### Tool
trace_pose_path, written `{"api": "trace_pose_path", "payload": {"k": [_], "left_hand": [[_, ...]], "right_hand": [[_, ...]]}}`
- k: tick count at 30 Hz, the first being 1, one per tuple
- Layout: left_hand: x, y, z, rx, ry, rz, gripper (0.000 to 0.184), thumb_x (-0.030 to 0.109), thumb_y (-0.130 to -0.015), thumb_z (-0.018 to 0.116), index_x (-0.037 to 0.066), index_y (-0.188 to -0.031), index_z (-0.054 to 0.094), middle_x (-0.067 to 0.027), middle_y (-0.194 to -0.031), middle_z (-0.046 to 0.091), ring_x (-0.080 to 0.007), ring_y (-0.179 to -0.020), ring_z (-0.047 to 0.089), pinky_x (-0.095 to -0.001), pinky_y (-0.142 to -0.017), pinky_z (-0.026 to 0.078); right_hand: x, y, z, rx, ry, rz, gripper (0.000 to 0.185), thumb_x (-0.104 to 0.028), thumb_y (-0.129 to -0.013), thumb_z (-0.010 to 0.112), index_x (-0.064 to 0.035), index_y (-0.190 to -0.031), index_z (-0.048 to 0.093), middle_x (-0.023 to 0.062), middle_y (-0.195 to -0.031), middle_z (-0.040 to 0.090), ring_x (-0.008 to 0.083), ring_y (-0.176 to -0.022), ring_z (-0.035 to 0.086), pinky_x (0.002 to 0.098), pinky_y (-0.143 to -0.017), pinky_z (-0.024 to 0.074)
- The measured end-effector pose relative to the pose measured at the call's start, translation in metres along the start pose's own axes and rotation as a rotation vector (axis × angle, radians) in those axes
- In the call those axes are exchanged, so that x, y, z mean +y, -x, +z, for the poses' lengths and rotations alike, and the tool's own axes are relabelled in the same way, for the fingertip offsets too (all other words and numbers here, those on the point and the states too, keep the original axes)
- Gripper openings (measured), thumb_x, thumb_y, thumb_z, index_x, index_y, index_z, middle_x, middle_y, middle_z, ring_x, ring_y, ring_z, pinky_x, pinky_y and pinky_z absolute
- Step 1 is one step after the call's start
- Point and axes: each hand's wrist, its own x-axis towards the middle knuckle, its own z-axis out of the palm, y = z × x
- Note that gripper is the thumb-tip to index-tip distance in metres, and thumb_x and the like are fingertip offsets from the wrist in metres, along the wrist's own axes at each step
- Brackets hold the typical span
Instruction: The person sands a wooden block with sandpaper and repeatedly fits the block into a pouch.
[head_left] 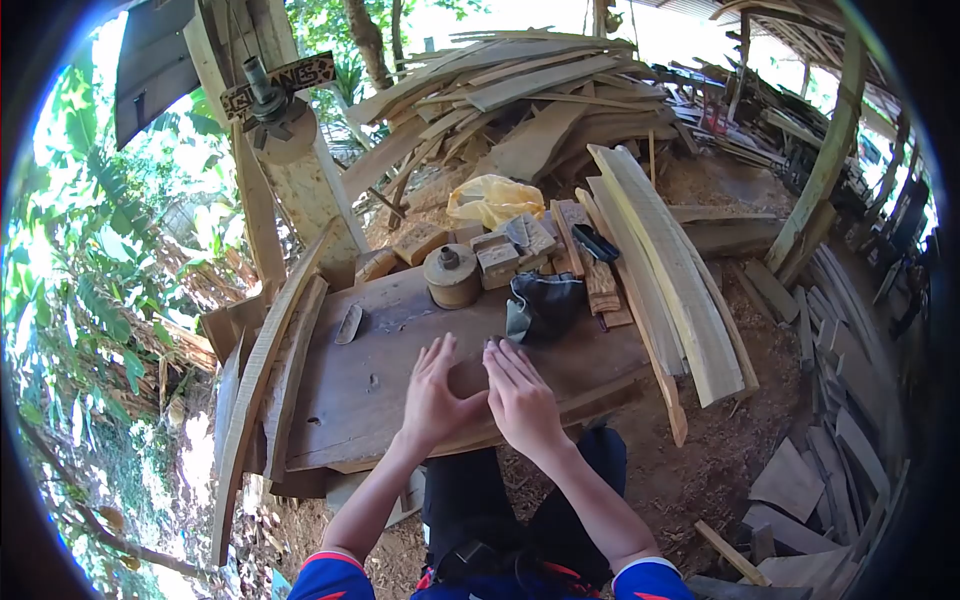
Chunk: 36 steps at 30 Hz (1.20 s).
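Over the front part of a wooden workbench (350,390), my left hand (436,392) is held with its fingers stretched out and its thumb pointing inward. Close beside it, my right hand (522,396) has its fingers extended and close together, angled toward the left. Neither hand shows anything held, though the space under the right palm is hidden. A crumpled dark cloth or pouch (548,303) lies just beyond the right hand. Beyond the left hand sits a round, drum-like piece with a dark knob (451,276). A small curved pale piece (349,325) rests on the bench farther left.
Wooden blocks (495,258) and a yellowish plastic bag (494,200) line the bench's far edge. Long boards (670,270) lean at the right, curved planks (262,385) at the left. A post (310,180) stands behind. Stacked slabs (530,100) fill the background.
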Motion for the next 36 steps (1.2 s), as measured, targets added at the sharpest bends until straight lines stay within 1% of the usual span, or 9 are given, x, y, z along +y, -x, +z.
{"api": "trace_pose_path", "payload": {"k": [6,10,13,17,22,25,30,33,36], "left_hand": [[-0.034,0.031,-0.016,0.032,-0.068,-0.1,0.066,0.037,-0.077,0.1,-0.003,-0.125,0.08,-0.0247,-0.156,0.068,-0.0441,-0.154,0.056,-0.0566,-0.132,0.039],[-0.026,0.032,-0.021,0.066,-0.065,-0.116,0.06,0.035,-0.074,0.1,-0.004,-0.117,0.084,-0.0226,-0.156,0.069,-0.0445,-0.154,0.056,-0.0569,-0.132,0.04],[-0.033,0.03,-0.014,0.068,-0.045,-0.109,0.061,0.033,-0.072,0.101,-0.004,-0.117,0.083,-0.0229,-0.156,0.068,-0.0446,-0.155,0.055,-0.0569,-0.132,0.04],[-0.034,0.033,-0.015,0.048,-0.036,-0.13,0.061,0.031,-0.071,0.102,-0.005,-0.117,0.083,-0.0232,-0.156,0.069,-0.0444,-0.155,0.055,-0.056,-0.131,0.041],[-0.039,0.03,-0.008,0.078,-0.024,-0.116,0.061,0.025,-0.07,0.101,-0.006,-0.119,0.082,-0.0235,-0.155,0.069,-0.0433,-0.156,0.055,-0.0538,-0.129,0.043],[-0.027,0.032,-0.017,0.057,-0.037,-0.143,0.057,0.02,-0.073,0.098,-0.006,-0.121,0.081,-0.0222,-0.155,0.07,-0.0435,-0.154,0.056,-0.0529,-0.129,0.045],[-0.043,0.034,-0.006,0.083,-0.001,-0.134,0.069,0.035,-0.071,0.103,-0.005,-0.122,0.082,-0.0231,-0.155,0.069,-0.0422,-0.154,0.056,-0.053,-0.131,0.042],[-0.027,0.033,-0.014,0.053,-0.037,-0.148,0.061,0.03,-0.075,0.1,-0.005,-0.122,0.082,-0.0237,-0.153,0.07,-0.0431,-0.153,0.057,-0.0531,-0.13,0.042],[-0.035,0.032,-0.007,0.099,-0.006,-0.126,0.061,0.03,-0.076,0.1,-0.005,-0.121,0.081,-0.0237,-0.151,0.071,-0.0438,-0.152,0.058,-0.0538,-0.128,0.044]], "right_hand": [[-0.02,-0.005,0.038,-0.11,-0.038,-0.12,0.04,-0.008,-0.104,0.064,0.0052,-0.142,0.071,0.0227,-0.152,0.07,0.0383,-0.148,0.062,0.0497,-0.129,0.0466],[0.003,-0.019,0.031,-0.112,-0.133,0.004,0.04,-0.012,-0.102,0.066,0.0041,-0.138,0.074,0.0215,-0.149,0.073,0.0356,-0.147,0.064,0.0477,-0.127,0.0478],[-0.026,-0.006,0.05,-0.051,0.1,-0.063,0.04,-0.013,-0.103,0.065,0.0028,-0.139,0.074,0.021,-0.146,0.074,0.0359,-0.145,0.065,0.0472,-0.126,0.0497],[-0.018,-0.012,0.032,-0.127,-0.175,0.087,0.041,-0.01,-0.102,0.066,0.0039,-0.139,0.073,0.0216,-0.146,0.074,0.0367,-0.144,0.066,0.0477,-0.125,0.0501],[-0.046,0.005,0.055,-0.034,-0.095,-0.116,0.036,-0.008,-0.101,0.066,0.0025,-0.134,0.075,0.0233,-0.143,0.074,0.0378,-0.139,0.069,0.047,-0.115,0.0575],[-0.015,-0.013,0.041,-0.073,-0.115,0.05,0.036,-0.01,-0.1,0.068,0.0021,-0.133,0.075,0.0235,-0.144,0.074,0.0364,-0.141,0.068,0.0477,-0.115,0.0584],[-0.043,0.002,0.053,0.014,-0.129,-0.162,0.031,-0.007,-0.102,0.067,0.0018,-0.131,0.074,0.0225,-0.135,0.077,0.0379,-0.129,0.074,0.0475,-0.109,0.0612],[-0.007,-0.019,0.04,-0.07,-0.172,0.1,0.03,-0.007,-0.102,0.067,0.0022,-0.129,0.074,0.0222,-0.138,0.077,0.0361,-0.133,0.073,0.0474,-0.111,0.0605],[-0.031,-0.006,0.054,0.012,-0.105,-0.075,0.028,-0.006,-0.103,0.066,0.0021,-0.128,0.074,0.0228,-0.136,0.077,0.0368,-0.133,0.073,0.0463,-0.111,0.0606]]}}
